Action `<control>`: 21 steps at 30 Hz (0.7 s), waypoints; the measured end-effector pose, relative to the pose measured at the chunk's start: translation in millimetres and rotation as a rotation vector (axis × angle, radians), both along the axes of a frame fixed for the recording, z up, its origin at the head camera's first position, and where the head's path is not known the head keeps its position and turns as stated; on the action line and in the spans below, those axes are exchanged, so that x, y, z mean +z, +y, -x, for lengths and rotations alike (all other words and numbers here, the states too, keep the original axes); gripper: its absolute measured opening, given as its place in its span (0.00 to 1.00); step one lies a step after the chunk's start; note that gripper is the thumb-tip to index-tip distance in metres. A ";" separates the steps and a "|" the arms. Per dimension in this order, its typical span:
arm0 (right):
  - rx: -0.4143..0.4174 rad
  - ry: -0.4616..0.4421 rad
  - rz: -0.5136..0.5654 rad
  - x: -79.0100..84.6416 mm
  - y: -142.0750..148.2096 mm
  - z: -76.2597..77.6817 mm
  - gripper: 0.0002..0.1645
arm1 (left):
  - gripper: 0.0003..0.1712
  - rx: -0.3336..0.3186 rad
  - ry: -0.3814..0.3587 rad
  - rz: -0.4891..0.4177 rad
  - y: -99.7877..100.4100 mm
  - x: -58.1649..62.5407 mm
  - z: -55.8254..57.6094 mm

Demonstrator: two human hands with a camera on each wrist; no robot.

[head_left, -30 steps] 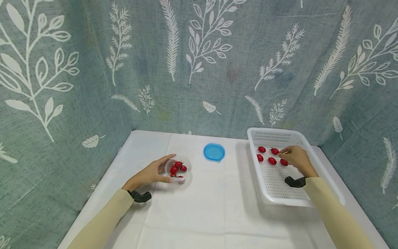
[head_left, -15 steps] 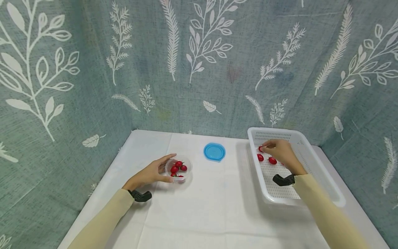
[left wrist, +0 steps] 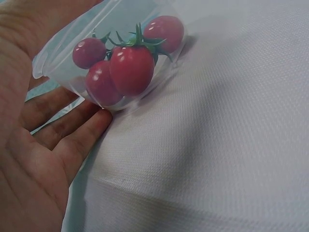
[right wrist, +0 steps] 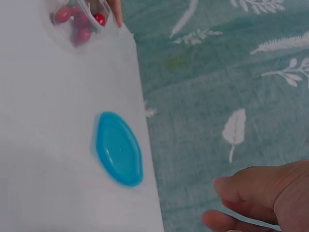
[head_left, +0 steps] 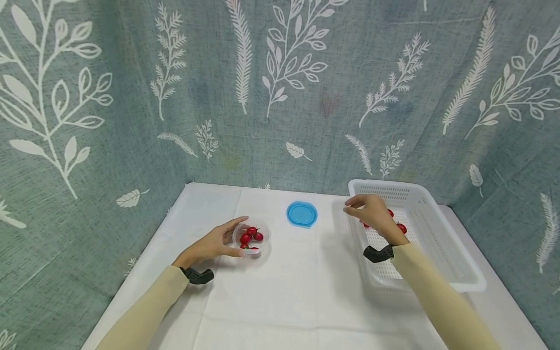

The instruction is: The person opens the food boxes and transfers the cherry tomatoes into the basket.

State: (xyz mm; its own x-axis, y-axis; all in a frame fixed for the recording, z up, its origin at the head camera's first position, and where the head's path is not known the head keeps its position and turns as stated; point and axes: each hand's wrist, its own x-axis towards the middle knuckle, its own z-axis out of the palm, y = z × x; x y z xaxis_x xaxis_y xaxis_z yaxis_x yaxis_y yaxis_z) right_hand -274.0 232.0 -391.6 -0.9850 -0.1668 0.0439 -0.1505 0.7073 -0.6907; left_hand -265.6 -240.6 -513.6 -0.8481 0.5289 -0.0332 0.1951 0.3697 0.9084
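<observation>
On the table's left side, my left hand [head_left: 212,241] holds a clear round plastic container [head_left: 265,232], thumb on the near side and fingers round the far side. Several cherry tomatoes [head_left: 246,238] lie inside; the left wrist view shows a tomato [left wrist: 131,71] with a green stem. My right hand [head_left: 372,212] hovers over the left rim of a white perforated basket [head_left: 407,279]. Its thumb and fingers are loosely bent, and no object shows between them in the right wrist view. Tomatoes lie in the basket, including a tomato [head_left: 401,228] right of the hand; the hand partly covers others.
A blue lid [head_left: 302,214] lies on the white-covered table [head_left: 271,301] between the container and the basket. Green-grey cloth [head_left: 262,97] with white leaf prints hangs behind the table and at both sides.
My right hand has travelled left from among the basket's tomatoes to its left rim, uncovering tomatoes on the right. My left hand and the container have stayed in place.
</observation>
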 end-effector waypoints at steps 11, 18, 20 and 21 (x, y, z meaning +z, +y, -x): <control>0.079 0.001 0.022 -5.5 -38.4 3.6 0.16 | 0.63 -0.007 0.004 -0.006 -0.8 -1.9 2.5; 0.128 -0.013 0.064 -11.3 -61.9 1.9 0.15 | 0.63 0.003 0.005 0.004 -0.3 -1.8 2.2; 0.147 -0.021 0.080 -14.3 -68.0 1.3 0.15 | 0.63 0.005 0.002 0.008 -0.3 -2.1 1.9; 0.154 -0.023 0.085 -15.8 -70.9 0.6 0.15 | 0.63 0.005 0.003 0.009 -0.3 -2.1 1.7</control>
